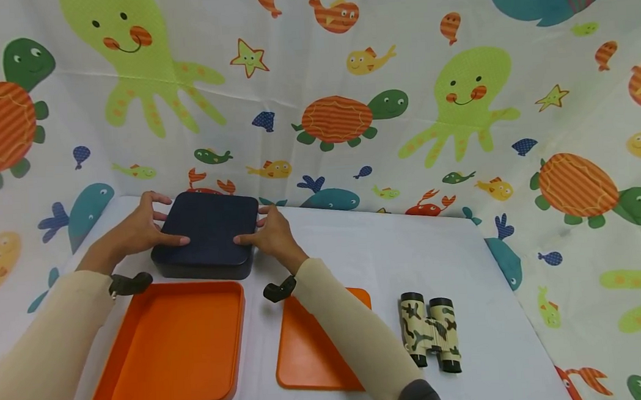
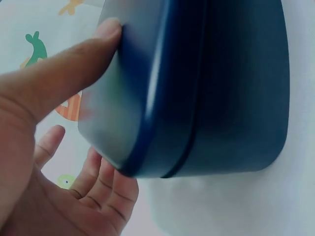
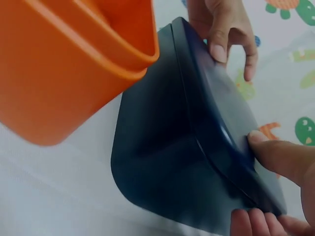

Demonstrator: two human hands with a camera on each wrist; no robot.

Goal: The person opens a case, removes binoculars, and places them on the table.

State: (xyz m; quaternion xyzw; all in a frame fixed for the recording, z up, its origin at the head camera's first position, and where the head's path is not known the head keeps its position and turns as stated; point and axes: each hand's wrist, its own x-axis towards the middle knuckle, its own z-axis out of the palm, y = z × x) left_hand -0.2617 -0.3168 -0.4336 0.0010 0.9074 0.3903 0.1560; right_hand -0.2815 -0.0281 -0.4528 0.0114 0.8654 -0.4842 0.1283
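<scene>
A dark navy box [image 1: 192, 270] with rounded corners stands at the back left of the white table, its lid [image 1: 210, 228] on top. A thin seam between lid and body shows in both wrist views. My left hand [image 1: 137, 229] holds the lid's left side, thumb lying on the top and fingers around the edge. On the opposite side my right hand [image 1: 275, 234] grips the lid, with its thumb [image 3: 268, 147] on the top face and its fingertips [image 3: 253, 221] curled against the rim.
An orange open box [image 1: 170, 347] stands in front of the navy one. Right of it lies a flat orange lid [image 1: 307, 347], partly hidden by my right sleeve. Camouflage binoculars [image 1: 430, 334] lie farther right. A sea-animal curtain [image 1: 301, 60] hangs behind the table.
</scene>
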